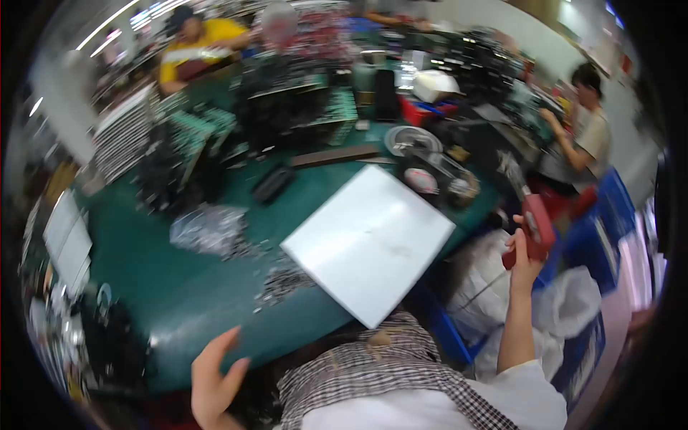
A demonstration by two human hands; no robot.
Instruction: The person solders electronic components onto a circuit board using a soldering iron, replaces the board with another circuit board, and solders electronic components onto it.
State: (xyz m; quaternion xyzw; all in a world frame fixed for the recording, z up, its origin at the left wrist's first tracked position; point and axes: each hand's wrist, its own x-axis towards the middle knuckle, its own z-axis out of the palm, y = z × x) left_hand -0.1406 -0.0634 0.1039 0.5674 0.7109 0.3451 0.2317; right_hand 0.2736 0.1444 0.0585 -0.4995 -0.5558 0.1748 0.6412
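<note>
- Grasping the red tool (539, 223), the right hand (527, 259) has its fingers wrapped about the grip; the tool is raised beyond the bench's right side, over white bags (484, 269) and a blue bin (438, 324), its front end blurred.
- The left hand (215, 376) is released, thumb and fingers apart, by the near edge of the bench (125, 276); whether it touches the edge, I cannot tell.
- Between the hands lies a white panel (369, 240), turned like a diamond, its near corner reaching over the edge toward the checked apron (358, 369).
- Left of the panel are a pile of small parts (285, 282) and a clear bag (204, 228).
- Behind it lie a black block (273, 183) and a brown bar (333, 155).
- Two co-workers, one in yellow (222, 32) and one at right (596, 136), sit farther off.
</note>
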